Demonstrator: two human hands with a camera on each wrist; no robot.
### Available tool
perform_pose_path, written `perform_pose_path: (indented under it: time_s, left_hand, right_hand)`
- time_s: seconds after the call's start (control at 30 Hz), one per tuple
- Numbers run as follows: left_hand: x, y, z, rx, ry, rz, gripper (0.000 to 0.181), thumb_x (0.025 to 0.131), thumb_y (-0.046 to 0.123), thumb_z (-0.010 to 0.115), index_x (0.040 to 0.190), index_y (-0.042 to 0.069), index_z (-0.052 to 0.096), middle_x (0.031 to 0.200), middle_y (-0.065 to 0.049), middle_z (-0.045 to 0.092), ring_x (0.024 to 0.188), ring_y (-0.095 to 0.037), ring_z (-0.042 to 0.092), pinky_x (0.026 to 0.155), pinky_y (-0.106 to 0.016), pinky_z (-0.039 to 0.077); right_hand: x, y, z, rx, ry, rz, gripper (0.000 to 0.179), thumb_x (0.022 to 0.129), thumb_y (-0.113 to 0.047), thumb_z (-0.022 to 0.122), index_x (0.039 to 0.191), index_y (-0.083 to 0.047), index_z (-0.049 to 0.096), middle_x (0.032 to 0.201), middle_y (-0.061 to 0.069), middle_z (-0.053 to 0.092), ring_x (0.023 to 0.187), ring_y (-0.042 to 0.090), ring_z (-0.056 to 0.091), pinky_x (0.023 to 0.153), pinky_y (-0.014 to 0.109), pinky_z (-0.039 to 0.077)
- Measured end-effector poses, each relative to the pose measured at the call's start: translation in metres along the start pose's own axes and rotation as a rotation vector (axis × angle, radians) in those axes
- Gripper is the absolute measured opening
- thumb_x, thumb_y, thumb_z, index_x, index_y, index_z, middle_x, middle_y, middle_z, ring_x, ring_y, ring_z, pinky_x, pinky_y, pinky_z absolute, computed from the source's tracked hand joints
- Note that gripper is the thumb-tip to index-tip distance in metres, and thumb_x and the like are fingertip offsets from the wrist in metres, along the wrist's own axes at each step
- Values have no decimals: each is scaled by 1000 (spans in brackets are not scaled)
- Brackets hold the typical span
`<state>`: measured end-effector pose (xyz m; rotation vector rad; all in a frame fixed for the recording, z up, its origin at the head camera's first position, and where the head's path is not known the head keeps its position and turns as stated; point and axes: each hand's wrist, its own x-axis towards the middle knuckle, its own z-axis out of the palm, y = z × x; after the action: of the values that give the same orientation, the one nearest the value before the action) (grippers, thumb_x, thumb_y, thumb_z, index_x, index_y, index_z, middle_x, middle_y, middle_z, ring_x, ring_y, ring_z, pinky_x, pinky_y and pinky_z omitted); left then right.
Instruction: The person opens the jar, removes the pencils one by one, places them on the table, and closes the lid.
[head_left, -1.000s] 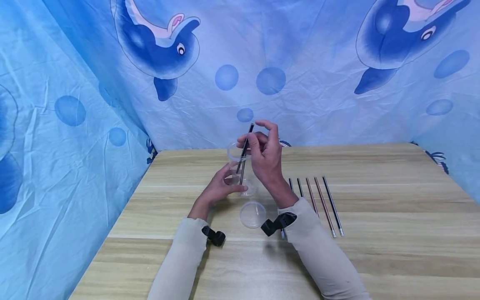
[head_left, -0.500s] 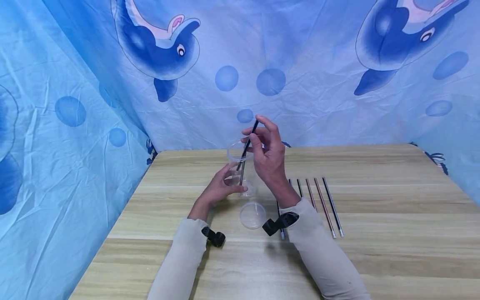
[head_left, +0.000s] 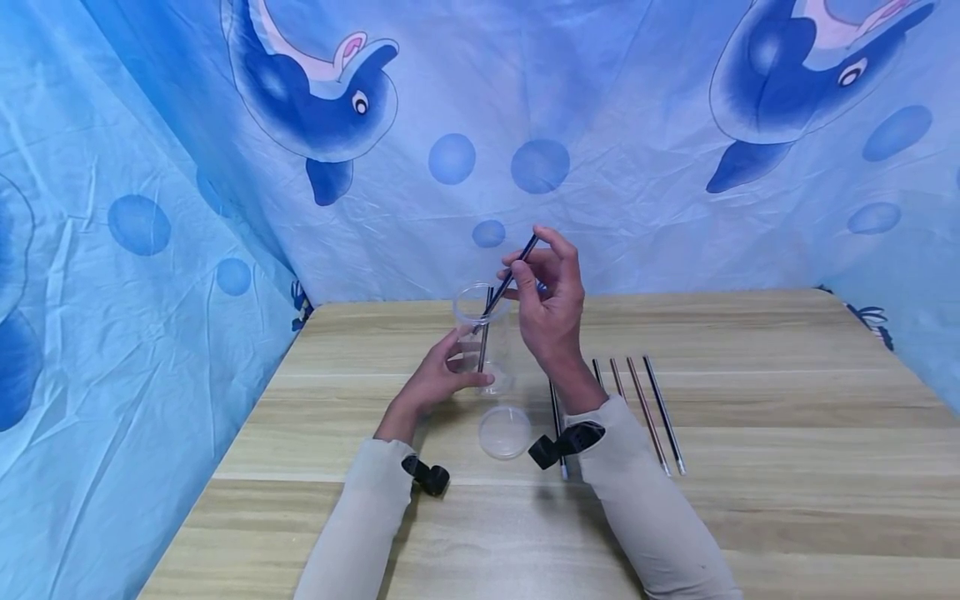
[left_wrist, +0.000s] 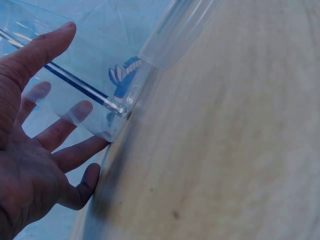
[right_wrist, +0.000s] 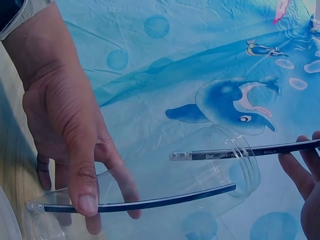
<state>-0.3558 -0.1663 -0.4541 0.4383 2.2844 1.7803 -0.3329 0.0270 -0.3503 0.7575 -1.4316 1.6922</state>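
My left hand (head_left: 442, 371) holds a clear plastic jar (head_left: 500, 354) low on its side, thumb in front and fingers behind. The jar stands upright and uncapped on the table. One dark pencil (right_wrist: 150, 204) leans inside it, eraser end down. Between thumb and fingers my right hand (head_left: 551, 300) pinches a second dark pencil (head_left: 513, 273). That one slants through the jar's mouth, its eraser end inside and its upper end by my raised index finger. At the right wrist view's edge, only some fingers (right_wrist: 300, 175) of this hand show.
A round clear lid (head_left: 505, 432) lies on the wooden table (head_left: 300, 500) in front of the jar. Several pencils (head_left: 647, 408), dark and reddish-brown, lie side by side on the right, partly under my right forearm. A blue dolphin-printed curtain (head_left: 615, 208) hangs behind and at the sides.
My right hand has moved up and to the right. The pencil it pinches leans further right and its lower end sits slightly higher in the jar. My left hand has stayed in place.
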Motion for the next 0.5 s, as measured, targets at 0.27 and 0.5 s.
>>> perform_pose_path:
  time_s: [0.27,0.5]
  left_hand:
    - [1,-3,-1,-21,-11,-3,93,80,9,84,157,23,32,145,-15,49,137,-35,44,111,-50,37]
    - [1,-2,0,-22,-5,-2,91,80,8,84,155,24,35,145,-13,49,136,-35,45,110,-51,38]
  right_hand:
    - [3,0,-2,-6,47,-22,41,98,3,58,137,-4,44,98,17,63,83,31,69,66,37,61]
    - [4,-1,-3,2,26,-14,39,101,2,52,138,-4,43,103,19,67,86,26,70,69,41,61]
